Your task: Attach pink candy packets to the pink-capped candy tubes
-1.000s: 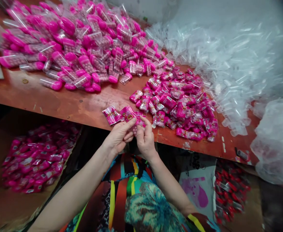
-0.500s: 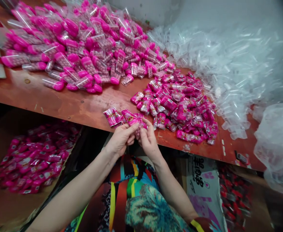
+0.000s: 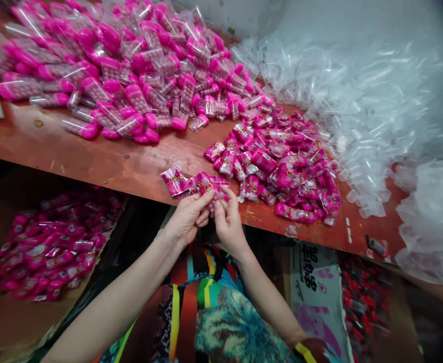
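Between my fingertips, at the table's front edge, is a small clear candy bottle [image 3: 213, 205] with pink beads showing through it. My left hand [image 3: 186, 216] pinches it from the left, thumb on top. My right hand [image 3: 229, 224] grips it from the other side with thumb and forefinger. Pink printed film [image 3: 203, 181] lies right at the fingertips; whether it is around the bottle or only against it I cannot tell. Flat pink printed wrappers [image 3: 174, 180] rest on the table just left of my fingers.
A big heap of pink-capped candy bottles [image 3: 138, 98] covers the back left of the red-brown table [image 3: 138, 166]. Wrapped bottles [image 3: 282, 161] are piled at right, beside clear plastic cups [image 3: 361, 121]. Below stand a carton of pink packs [image 3: 51, 252] and a box of red items [image 3: 363, 307].
My hands stay at nearly the same spot, with small finger shifts on the bottle. The pink film at the fingertips has changed shape slightly. The whole view has shifted a little.
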Available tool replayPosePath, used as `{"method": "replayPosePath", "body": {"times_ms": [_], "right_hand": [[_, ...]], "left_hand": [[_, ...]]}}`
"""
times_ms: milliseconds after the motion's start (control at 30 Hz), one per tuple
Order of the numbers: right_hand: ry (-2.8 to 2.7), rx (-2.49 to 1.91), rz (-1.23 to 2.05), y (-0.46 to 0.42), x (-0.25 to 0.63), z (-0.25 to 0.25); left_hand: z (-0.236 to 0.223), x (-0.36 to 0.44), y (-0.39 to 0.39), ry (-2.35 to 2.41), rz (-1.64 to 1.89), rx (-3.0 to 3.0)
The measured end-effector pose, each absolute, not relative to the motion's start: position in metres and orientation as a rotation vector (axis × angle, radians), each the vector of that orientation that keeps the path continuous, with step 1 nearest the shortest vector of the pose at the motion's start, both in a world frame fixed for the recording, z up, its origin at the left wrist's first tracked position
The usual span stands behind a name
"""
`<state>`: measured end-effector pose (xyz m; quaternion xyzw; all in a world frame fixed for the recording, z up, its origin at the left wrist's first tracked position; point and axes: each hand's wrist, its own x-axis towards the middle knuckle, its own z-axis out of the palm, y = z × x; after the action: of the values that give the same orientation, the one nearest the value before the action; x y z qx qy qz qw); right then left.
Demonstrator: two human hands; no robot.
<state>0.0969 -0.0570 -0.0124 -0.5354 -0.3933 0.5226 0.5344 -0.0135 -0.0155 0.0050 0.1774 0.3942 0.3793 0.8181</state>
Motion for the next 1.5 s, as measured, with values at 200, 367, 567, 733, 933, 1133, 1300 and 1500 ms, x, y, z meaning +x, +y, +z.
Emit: {"method": "replayPosePath", "body": {"times_ms": [200, 367, 567, 733, 933, 1133, 1300, 1500], "right_hand": [[-0.683, -1.072, 1.512, -0.051, 0.104, -0.010], [-0.664, -0.996, 1.636, -0.050, 0.104, -0.019], [-0.759, -1.099, 1.488, -0.036, 0.127, -0.010], [-1.051, -1.459, 0.759, -0.016, 0.177, 0.024], [-1.737, -1.676, 0.440, -0.024, 0.149, 0.008], [-2.165, -1.857, 0.218, -0.020, 0.096, -0.015], [-2.153, -1.935, 0.079, -0.012, 0.087, -0.023], [-1.835, -1.753, 0.334, -0.016, 0.095, -0.020]], "left_hand": [[0.003, -0.019, -0.024, 0.782, 0.692, 0.523], [0.001, -0.025, -0.023, 0.804, 0.667, 0.708], [0.002, -0.019, -0.024, 0.871, 0.674, 0.720], [-0.004, -0.022, -0.030, 0.977, 0.654, 0.690], [-0.006, -0.026, -0.027, 1.090, 0.735, 0.743], [-0.014, -0.038, -0.026, 1.242, 0.831, 0.784], [-0.018, -0.042, -0.025, 1.268, 0.840, 0.768], [-0.010, -0.040, -0.025, 1.255, 0.862, 0.759]]}}
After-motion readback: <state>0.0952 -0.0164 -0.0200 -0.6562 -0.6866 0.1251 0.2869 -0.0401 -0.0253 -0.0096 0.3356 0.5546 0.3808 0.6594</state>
